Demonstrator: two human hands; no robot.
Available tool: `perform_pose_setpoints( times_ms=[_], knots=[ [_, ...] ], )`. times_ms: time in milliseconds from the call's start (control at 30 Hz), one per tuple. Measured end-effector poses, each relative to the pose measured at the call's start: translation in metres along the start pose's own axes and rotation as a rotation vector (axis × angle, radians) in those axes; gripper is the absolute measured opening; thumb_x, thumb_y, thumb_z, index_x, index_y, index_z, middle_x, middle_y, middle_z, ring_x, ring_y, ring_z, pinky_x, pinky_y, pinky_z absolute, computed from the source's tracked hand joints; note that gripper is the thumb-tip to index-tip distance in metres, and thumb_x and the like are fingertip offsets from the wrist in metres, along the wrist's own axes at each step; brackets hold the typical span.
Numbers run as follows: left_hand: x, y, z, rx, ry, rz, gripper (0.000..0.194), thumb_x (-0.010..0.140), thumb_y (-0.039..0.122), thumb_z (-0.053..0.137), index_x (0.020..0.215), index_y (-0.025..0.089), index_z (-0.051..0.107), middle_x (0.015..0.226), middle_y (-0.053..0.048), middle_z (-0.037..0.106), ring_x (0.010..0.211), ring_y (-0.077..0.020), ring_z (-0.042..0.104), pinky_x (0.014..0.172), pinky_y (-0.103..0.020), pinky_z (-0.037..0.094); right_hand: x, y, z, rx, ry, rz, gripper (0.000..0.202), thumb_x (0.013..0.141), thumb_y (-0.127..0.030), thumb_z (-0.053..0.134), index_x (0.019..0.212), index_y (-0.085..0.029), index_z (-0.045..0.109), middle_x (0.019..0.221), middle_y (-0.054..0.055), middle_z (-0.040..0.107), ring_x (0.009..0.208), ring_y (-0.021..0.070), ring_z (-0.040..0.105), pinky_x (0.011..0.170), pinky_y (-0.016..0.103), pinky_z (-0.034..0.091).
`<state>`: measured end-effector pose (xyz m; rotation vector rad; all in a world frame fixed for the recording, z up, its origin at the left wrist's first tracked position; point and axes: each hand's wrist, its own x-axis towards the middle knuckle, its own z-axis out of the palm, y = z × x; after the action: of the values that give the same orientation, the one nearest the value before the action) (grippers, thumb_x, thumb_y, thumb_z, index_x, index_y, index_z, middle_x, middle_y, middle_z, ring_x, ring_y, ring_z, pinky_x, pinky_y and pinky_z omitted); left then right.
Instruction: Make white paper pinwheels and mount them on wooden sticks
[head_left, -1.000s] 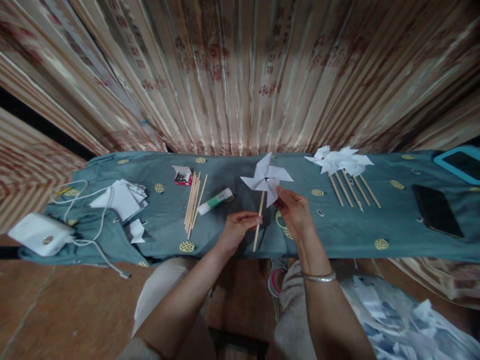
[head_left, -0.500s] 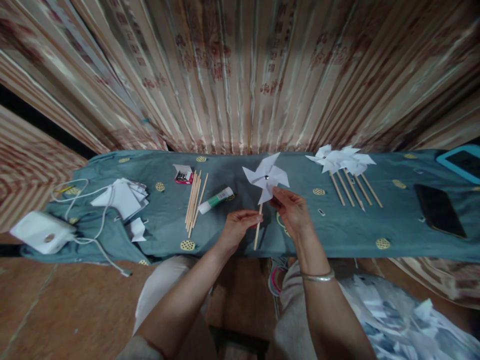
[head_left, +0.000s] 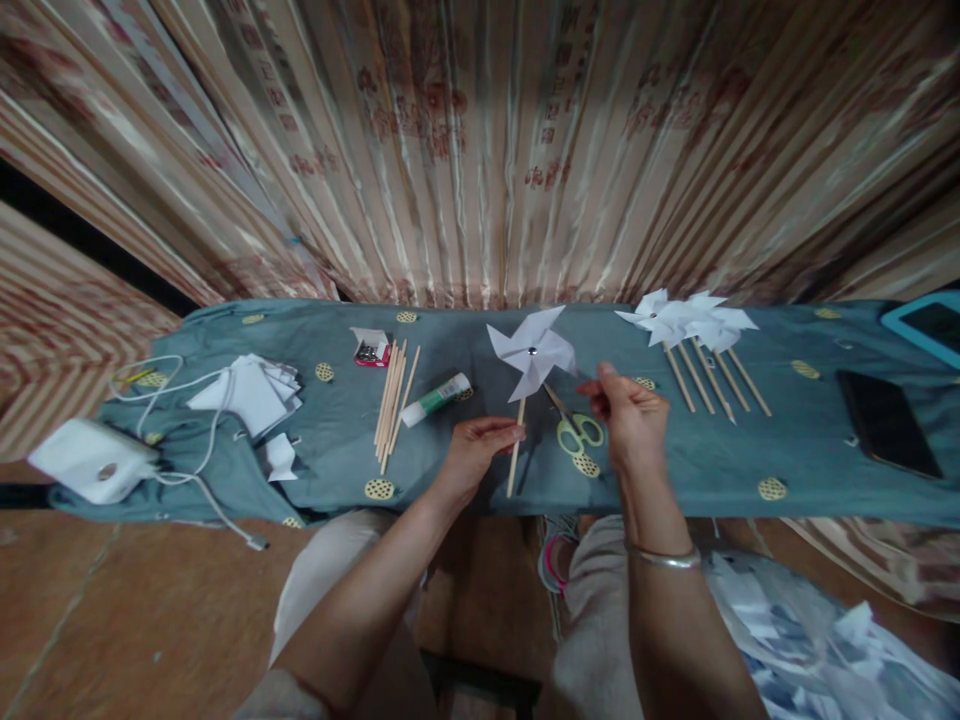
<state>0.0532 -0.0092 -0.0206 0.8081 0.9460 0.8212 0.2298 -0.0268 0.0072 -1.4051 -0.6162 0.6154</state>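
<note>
My left hand (head_left: 476, 455) pinches the wooden stick of a white paper pinwheel (head_left: 532, 352) between thumb and fingers. The pinwheel stands upright above the table, with a shiny tack at its centre. Right of it is my right hand (head_left: 634, 415), apart from the blades, holding nothing, its fingers loosely bent and the thumb away from them. Between the hands lies a pair of scissors (head_left: 574, 432) with light green handles. A glue stick (head_left: 435, 400) rests left of the pinwheel, beside several loose wooden sticks (head_left: 391, 400).
An open box of tacks (head_left: 369, 350) sits behind the sticks. Paper pieces (head_left: 251, 393) and a white charger (head_left: 94, 462) with cables are at left. Finished pinwheels (head_left: 690, 318) lie back right, near a black phone (head_left: 889, 420). A plastic bag of paper scraps (head_left: 802, 630) stands below the table edge.
My right hand has let go of the pinwheel blade and moved right, uncovering the scissors. The blades have turned slightly. My left hand keeps its grip on the stick.
</note>
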Motion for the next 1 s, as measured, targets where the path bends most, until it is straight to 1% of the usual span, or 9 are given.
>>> perform_pose_setpoints(
  times_ms=[33,133,200,267,400,533,667,867,1000],
  knots=[
    [-0.001,0.000,0.000,0.004,-0.003,-0.007,0.028,0.050,0.035,0.087,0.068,0.017,0.076,0.068,-0.003,0.072,0.066,-0.0129,0.062,0.066,-0.023,0.045,0.003,0.001,-0.002,0.011,0.048,-0.058,0.039,0.067,-0.054,0.074,0.052,-0.019,0.067,0.047,-0.002,0.059,0.043,0.0072,0.039,0.046,0.024,0.030],
    [-0.003,-0.002,0.003,0.025,-0.021,-0.025,0.029,0.050,0.037,0.087,0.068,0.016,0.076,0.067,-0.003,0.072,0.064,-0.0124,0.061,0.066,-0.024,0.044,0.012,0.004,-0.006,0.027,0.159,-0.171,0.032,0.064,-0.049,0.077,0.059,-0.019,0.067,0.059,-0.002,0.066,0.055,0.0098,0.052,0.059,0.026,0.042],
    [-0.005,-0.003,0.004,0.042,-0.038,-0.034,0.031,0.050,0.038,0.087,0.069,0.016,0.076,0.066,-0.003,0.071,0.063,-0.0120,0.059,0.066,-0.024,0.044,0.016,0.007,-0.006,0.028,0.170,-0.176,0.031,0.061,-0.048,0.078,0.068,-0.019,0.070,0.068,-0.001,0.069,0.065,0.0128,0.058,0.068,0.028,0.046],
    [-0.006,-0.003,0.005,0.051,-0.050,-0.044,0.033,0.049,0.040,0.087,0.069,0.015,0.076,0.065,-0.003,0.071,0.062,-0.0120,0.059,0.066,-0.024,0.044,0.018,0.010,-0.005,0.033,0.126,-0.137,0.034,0.060,-0.048,0.078,0.075,-0.019,0.072,0.073,0.001,0.071,0.070,0.0149,0.061,0.070,0.030,0.047],
    [-0.008,-0.003,0.006,0.049,-0.063,-0.054,0.036,0.047,0.042,0.088,0.068,0.015,0.076,0.064,-0.003,0.071,0.061,-0.0114,0.058,0.065,-0.024,0.044,0.018,0.014,-0.001,0.076,0.021,-0.027,0.031,0.058,-0.045,0.079,0.075,-0.019,0.074,0.066,-0.002,0.067,0.062,0.0129,0.056,0.064,0.029,0.045],
    [-0.008,-0.003,0.006,0.050,-0.058,-0.055,0.035,0.046,0.041,0.088,0.067,0.016,0.076,0.063,-0.002,0.071,0.061,-0.0113,0.058,0.065,-0.023,0.044,0.016,0.017,0.000,0.117,-0.014,0.032,0.026,0.059,-0.043,0.079,0.069,-0.020,0.073,0.058,-0.005,0.062,0.057,0.0107,0.051,0.060,0.027,0.043],
    [-0.005,-0.004,0.005,0.064,-0.051,-0.026,0.031,0.049,0.039,0.086,0.067,0.016,0.076,0.063,-0.002,0.071,0.060,-0.0113,0.058,0.065,-0.024,0.044,0.014,0.016,0.001,0.119,-0.023,0.058,0.025,0.059,-0.043,0.080,0.066,-0.020,0.072,0.058,-0.005,0.061,0.055,0.0100,0.049,0.055,0.025,0.040],
    [-0.004,-0.004,0.005,0.060,-0.023,-0.013,0.028,0.050,0.036,0.085,0.067,0.016,0.076,0.066,-0.003,0.072,0.064,-0.0131,0.060,0.065,-0.024,0.044,0.012,0.015,0.002,0.110,-0.065,0.061,0.024,0.059,-0.042,0.079,0.060,-0.020,0.070,0.047,-0.008,0.048,0.047,0.0078,0.040,0.049,0.024,0.033],
    [-0.004,-0.003,0.005,0.047,-0.010,-0.012,0.029,0.049,0.037,0.086,0.067,0.017,0.076,0.065,-0.003,0.072,0.064,-0.0124,0.060,0.065,-0.023,0.044,0.009,0.015,0.002,0.084,-0.066,0.062,0.023,0.060,-0.041,0.078,0.060,-0.019,0.069,0.048,-0.007,0.051,0.047,0.0079,0.042,0.050,0.024,0.034]
  ],
)
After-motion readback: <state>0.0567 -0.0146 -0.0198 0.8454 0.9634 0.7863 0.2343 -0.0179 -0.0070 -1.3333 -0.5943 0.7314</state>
